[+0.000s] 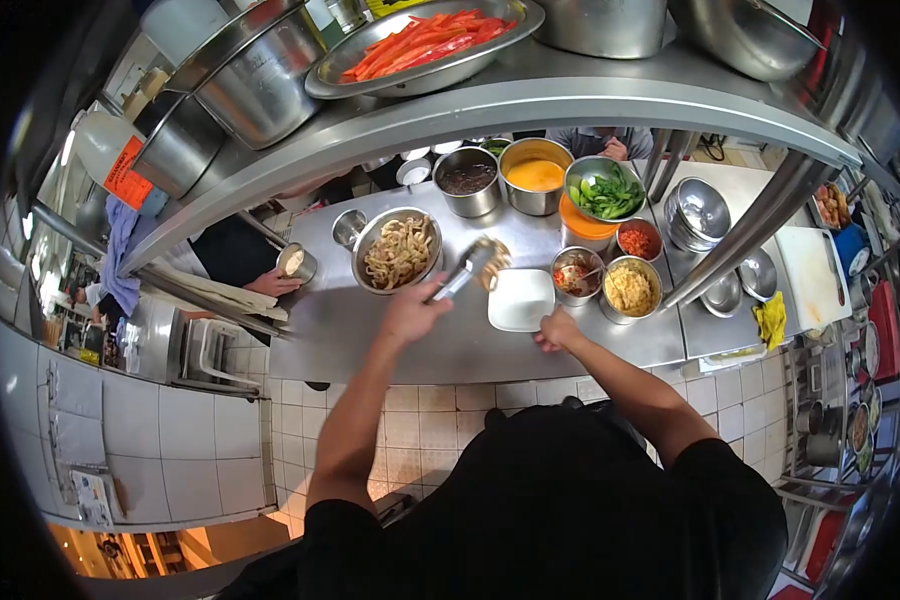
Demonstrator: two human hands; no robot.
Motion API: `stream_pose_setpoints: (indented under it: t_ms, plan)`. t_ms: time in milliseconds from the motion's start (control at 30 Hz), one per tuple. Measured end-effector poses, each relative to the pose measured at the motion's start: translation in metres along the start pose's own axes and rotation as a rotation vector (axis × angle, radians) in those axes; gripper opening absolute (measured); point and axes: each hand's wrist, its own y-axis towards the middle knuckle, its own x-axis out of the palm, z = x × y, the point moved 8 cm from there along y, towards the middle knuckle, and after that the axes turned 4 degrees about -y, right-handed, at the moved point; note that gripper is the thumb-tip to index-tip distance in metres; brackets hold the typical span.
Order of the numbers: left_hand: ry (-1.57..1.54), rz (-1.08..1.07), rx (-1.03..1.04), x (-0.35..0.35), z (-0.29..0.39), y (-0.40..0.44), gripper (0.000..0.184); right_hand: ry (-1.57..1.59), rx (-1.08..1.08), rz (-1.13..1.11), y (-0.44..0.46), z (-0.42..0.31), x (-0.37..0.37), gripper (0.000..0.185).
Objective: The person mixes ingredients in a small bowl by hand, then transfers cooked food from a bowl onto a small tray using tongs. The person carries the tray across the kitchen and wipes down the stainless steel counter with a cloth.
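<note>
My left fingers [430, 306] are closed around silver metal tongs [454, 281], carrying pale-brown strips [492, 257] out of the round steel bowl [358, 262] but not onto the square white dish [521, 300]. My right fingers [551, 334] curl at its near corner; their grip I cannot tell.

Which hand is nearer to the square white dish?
Right. The right hand is at the near right corner of the dish; the left hand, holding tongs, is to its left.
</note>
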Motion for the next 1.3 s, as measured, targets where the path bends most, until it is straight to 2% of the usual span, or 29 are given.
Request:
stream_pose_setpoints:
  t_ms: [33, 67, 133, 233, 300, 367, 433, 467, 500, 533, 567, 633, 667, 700, 733, 767, 800, 833, 867, 933, 1000, 1067, 1100, 1133, 1200, 1233, 1267, 1300]
  plan:
    - [0.062, -0.069, -0.095, 0.02, 0.002, -0.004, 0.05, 0.003, 0.002, 0.008, 0.005, 0.0, 0.009, 0.05]
    - [0.213, -0.069, -0.048, 0.035, 0.011, -0.008, 0.051, -0.019, -0.021, 0.083, 0.008, -0.003, 0.013, 0.048]
    - [0.494, -0.099, -0.147, 0.065, 0.003, -0.012, 0.054, -0.041, -0.039, 0.164, 0.011, -0.001, 0.009, 0.046]
    - [0.623, -0.115, -0.19, 0.098, -0.008, -0.018, 0.058, -0.192, -0.053, 0.039, 0.003, -0.003, 0.013, 0.047]
    - [0.613, -0.137, -0.171, 0.103, -0.002, -0.025, 0.06, -0.405, -0.099, -0.18, -0.056, -0.021, 0.01, 0.056]
    - [0.601, -0.155, -0.16, 0.101, 0.004, -0.027, 0.062, -0.579, -0.327, -0.239, -0.107, -0.03, -0.012, 0.063]
    - [0.571, -0.211, -0.062, 0.085, 0.011, -0.026, 0.064, -0.736, -0.259, -0.334, -0.15, -0.021, -0.05, 0.068]
    - [0.573, -0.205, -0.071, 0.07, 0.012, -0.027, 0.064, -0.826, -0.21, -0.292, -0.171, -0.013, -0.082, 0.055]
    - [0.461, -0.208, -0.083, 0.052, 0.014, -0.027, 0.065, -1.159, -0.089, -0.401, -0.184, -0.002, -0.111, 0.053]
    - [0.352, -0.206, -0.093, 0.031, 0.017, -0.027, 0.066, -1.167, 0.13, -0.396, -0.198, 0.016, -0.157, 0.06]
    - [0.388, -0.093, -0.084, 0.001, 0.021, -0.027, 0.066, -1.148, 0.257, -0.203, -0.229, -0.004, -0.202, 0.06]
    - [0.556, 0.09, -0.131, -0.057, 0.032, -0.026, 0.065, -1.12, 0.202, 0.341, -0.258, -0.028, -0.295, 0.061]
    - [0.681, 0.159, -0.19, -0.082, 0.035, -0.024, 0.065, -1.111, 0.28, 0.431, -0.269, -0.032, -0.332, 0.064]
    - [0.744, 0.145, -0.227, -0.097, 0.024, -0.016, 0.064, -1.05, 0.191, 0.548, -0.284, -0.043, -0.361, 0.07]
    - [0.804, 0.133, -0.261, -0.108, 0.008, -0.004, 0.064, -1.019, 0.0, 0.76, -0.294, -0.043, -0.395, 0.082]
    - [0.805, 0.14, -0.254, -0.115, -0.003, 0.009, 0.064, -0.646, 0.042, 0.663, -0.313, -0.072, -0.384, 0.096]
    - [0.868, 0.06, -0.335, -0.117, -0.025, 0.022, 0.06, -0.606, -0.218, 0.714, -0.303, -0.071, -0.403, 0.096]
    - [0.93, -0.022, -0.418, -0.119, -0.044, 0.035, 0.058, -0.39, -0.402, 0.657, -0.292, -0.073, -0.409, 0.094]
    - [0.932, -0.019, -0.411, -0.123, -0.056, 0.049, 0.058, -0.173, -0.578, 0.589, -0.283, -0.078, -0.41, 0.091]
    - [0.745, -0.236, -0.547, -0.113, -0.089, 0.066, 0.052, -0.002, -0.825, 0.644, -0.274, -0.099, -0.407, 0.089]
    - [0.767, -0.249, -0.524, -0.098, -0.095, 0.074, 0.049, 0.026, -0.777, 0.663, -0.255, -0.093, -0.416, 0.086]
    - [0.79, -0.264, -0.499, -0.082, -0.099, 0.081, 0.047, 0.185, -0.929, 0.621, -0.239, -0.085, -0.424, 0.08]
    - [0.795, -0.201, -0.483, -0.079, -0.099, 0.085, 0.046, 0.248, -0.963, 0.648, -0.231, -0.078, -0.426, 0.066]
    - [0.802, -0.141, -0.467, -0.079, -0.098, 0.088, 0.045, 0.248, -0.959, 0.651, -0.224, -0.072, -0.428, 0.066]
    - [0.798, -0.165, -0.446, -0.076, -0.093, 0.086, 0.044, 0.424, -1.022, 0.677, -0.224, -0.07, -0.428, 0.036]
    - [0.795, -0.179, -0.428, -0.075, -0.091, 0.085, 0.044, 0.507, -1.07, 0.692, -0.224, -0.071, -0.428, 0.027]
    - [0.797, -0.182, -0.431, -0.073, -0.093, 0.083, 0.044, 0.509, -1.067, 0.69, -0.22, -0.072, -0.427, 0.027]
    - [0.806, -0.151, -0.452, -0.071, -0.094, 0.081, 0.044, 0.498, -0.993, 0.83, -0.218, -0.067, -0.433, 0.025]
